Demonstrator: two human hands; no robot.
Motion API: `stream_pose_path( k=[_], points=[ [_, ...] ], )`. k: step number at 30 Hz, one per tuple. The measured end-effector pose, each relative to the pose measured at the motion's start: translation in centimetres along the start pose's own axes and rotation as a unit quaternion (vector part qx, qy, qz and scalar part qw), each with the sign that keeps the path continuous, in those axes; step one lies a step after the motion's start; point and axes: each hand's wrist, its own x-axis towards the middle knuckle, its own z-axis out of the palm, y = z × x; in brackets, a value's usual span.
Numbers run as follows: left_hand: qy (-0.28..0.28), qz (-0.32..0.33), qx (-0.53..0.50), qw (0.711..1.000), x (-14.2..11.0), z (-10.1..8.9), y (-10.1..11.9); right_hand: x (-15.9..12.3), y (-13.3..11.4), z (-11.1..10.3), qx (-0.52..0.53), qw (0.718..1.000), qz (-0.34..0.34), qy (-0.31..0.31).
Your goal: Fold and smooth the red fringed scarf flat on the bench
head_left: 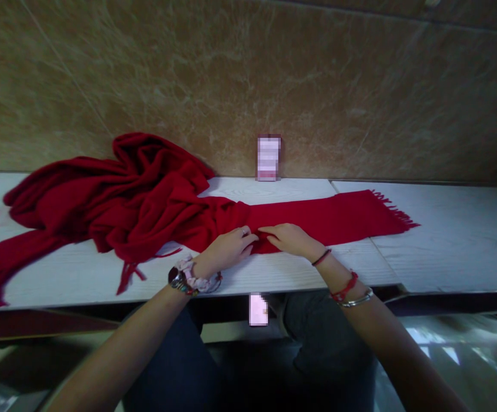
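A long red scarf with fringed ends lies across a white wood-grain ledge. Its right part is a flat, narrow band, while the left part is heaped in loose folds. My left hand bends its fingers onto the scarf near the middle, where the folds meet the flat band, and seems to pinch the cloth. Just to its right, my right hand rests on the near side of the band, index finger stretched out and thumb apart. Only a small gap separates the two sets of fingertips. The cloth under the fingers is partly hidden.
The white ledge runs along a brown marble-patterned wall. Part of the heaped scarf leans against that wall. A pixelated upright rectangle stands at the back of the ledge. My legs are below the near edge.
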Motion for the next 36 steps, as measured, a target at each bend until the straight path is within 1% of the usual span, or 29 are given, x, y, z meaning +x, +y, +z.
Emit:
stream_pose_path(
  k=[6, 11, 17, 20, 23, 25, 27, 31, 32, 34, 36],
  points=[
    [-0.003, -0.002, -0.008, 1.0, 0.0, 0.2, -0.1, 0.0, 0.5, 0.2, 0.037, 0.999, -0.017, 0.01],
    [0.002, -0.002, -0.017, 1.0, 0.0, 0.5, -0.3, 0.0, 0.6, 0.3, 0.036, 0.999, -0.011, 0.007],
    [-0.001, -0.004, -0.005, 1.0, -0.2, 0.4, -0.1, 0.2, 0.6, 0.4, 0.041, 0.999, -0.018, 0.014],
    [0.008, -0.041, 0.023, 0.999, -0.2, 0.2, 0.2, 0.1, 0.6, 0.4, 0.032, 0.999, -0.019, 0.02],
    [0.005, -0.099, 0.057, 0.993, -0.2, 0.0, 0.5, -0.1, 0.9, 0.2, -0.003, 0.999, 0.007, 0.039],
    [-0.003, -0.115, 0.064, 0.991, 0.0, -0.2, 0.6, -0.5, 1.3, 0.2, -0.032, 0.997, 0.03, 0.057],
    [-0.006, -0.098, 0.053, 0.994, 0.2, -0.3, 0.6, -1.1, 2.1, 0.4, -0.048, 0.996, 0.046, 0.067],
    [0.007, -0.001, -0.008, 1.0, 0.5, 0.1, 0.2, -2.2, 3.3, 0.9, -0.041, 0.997, 0.051, 0.052],
    [0.011, 0.013, -0.023, 1.0, 0.6, 0.4, 0.1, -2.4, 3.4, 1.0, -0.037, 0.997, 0.053, 0.048],
    [0.007, 0.011, -0.04, 0.999, 0.5, 1.0, -0.2, -2.5, 3.1, 1.1, -0.027, 0.998, 0.049, 0.042],
    [-0.013, -0.014, -0.039, 0.999, 0.3, 1.5, -0.3, -2.4, 2.6, 0.9, -0.012, 0.999, 0.028, 0.02]
  ],
)
